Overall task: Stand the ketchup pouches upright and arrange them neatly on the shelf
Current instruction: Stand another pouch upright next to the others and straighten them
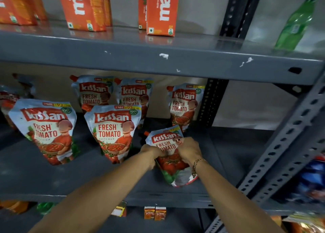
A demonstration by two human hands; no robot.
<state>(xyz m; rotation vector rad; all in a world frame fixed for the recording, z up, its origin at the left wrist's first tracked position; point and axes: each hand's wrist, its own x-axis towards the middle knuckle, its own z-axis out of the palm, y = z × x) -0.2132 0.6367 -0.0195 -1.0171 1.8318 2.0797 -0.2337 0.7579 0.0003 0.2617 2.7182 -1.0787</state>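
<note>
From the head camera we count six red-and-white foil ketchup pouches in clear view on the grey metal shelf (52,176). Both our hands are closed around one ketchup pouch (168,155): left hand (152,152) on its left edge, right hand (189,151) on its right, the pouch leaning. Left of our left hand stand two front pouches (112,132) (45,129). Beyond our hands stand three rear pouches (93,92) (136,92) (184,104). Above our hands we see three orange juice cartons (161,11) and one green plastic bottle (295,25).

Leftmost pouch (8,101) blurred and cut off, right-edge packets (309,183) blurred
</note>
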